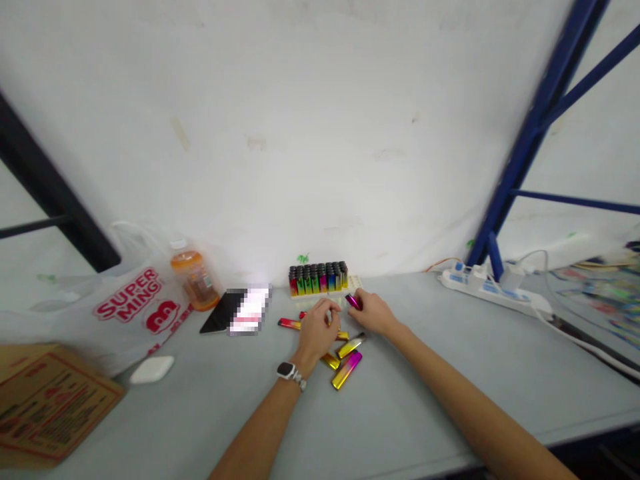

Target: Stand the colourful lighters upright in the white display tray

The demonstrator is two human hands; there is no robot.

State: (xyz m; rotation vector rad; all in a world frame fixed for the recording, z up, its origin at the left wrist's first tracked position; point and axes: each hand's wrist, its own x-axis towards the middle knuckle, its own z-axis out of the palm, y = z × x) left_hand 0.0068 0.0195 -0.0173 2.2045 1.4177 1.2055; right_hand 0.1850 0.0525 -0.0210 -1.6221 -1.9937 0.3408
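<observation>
A pale rack (355,283) near the wall holds several upright lighter-like sticks (318,279) with dark tops, and its right end shows bare holes. My right hand (371,312) is closed on a magenta stick (353,302) just in front of that end. Over the loose sticks, my left hand (319,328) has curled fingers; what they hold, if anything, is hidden. Around it lie a red and yellow stick (289,324), a silver and yellow one (351,345) and a purple and yellow one (347,371), with others partly covered by the hand.
On the left are a cardboard box (55,407), a plastic bag (135,307), an orange bottle (195,277), a white case (152,369) and a dark tablet or phone (223,311). A power strip (495,293) with cables lies at right, beside a blue metal frame (530,140).
</observation>
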